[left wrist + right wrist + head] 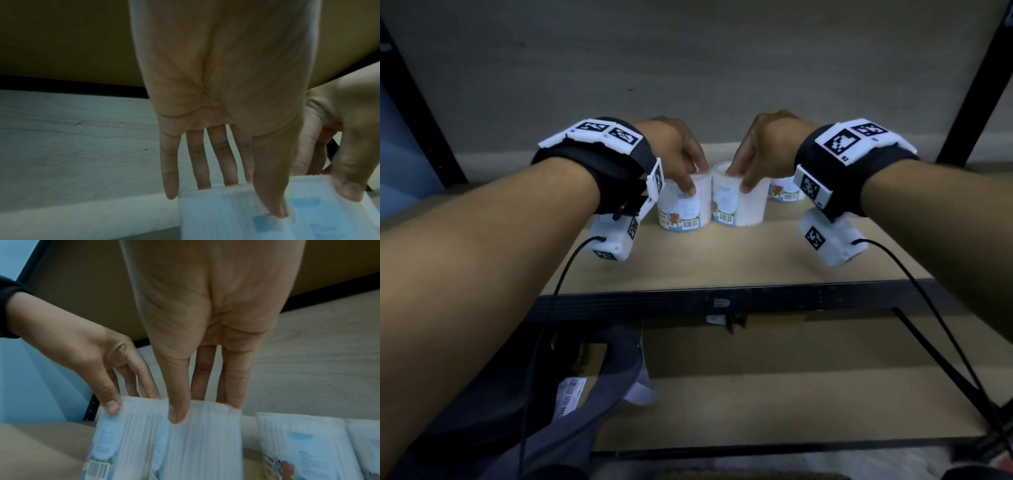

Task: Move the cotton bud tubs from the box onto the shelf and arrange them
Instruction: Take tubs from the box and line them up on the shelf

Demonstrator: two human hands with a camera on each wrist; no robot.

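Observation:
Two white cotton bud tubs with blue labels stand side by side, touching, on the wooden shelf (722, 260). My left hand (693, 178) grips the left tub (681, 209) from above, thumb on the front and fingers behind its rim. My right hand (739, 178) holds the right tub (739, 205) the same way. In the right wrist view my thumb presses the front of the right tub (205, 443), and the left tub (123, 434) stands beside it. In the left wrist view the left tub (226, 219) is blurred.
A further tub (784, 193) stands behind my right wrist; the right wrist view shows two such tubs (304, 443) to the right. A black rail (722, 301) edges the shelf, with a lower shelf (791, 394) beneath. Black uprights flank both sides. A dark object with a white label (571, 394) lies at lower left.

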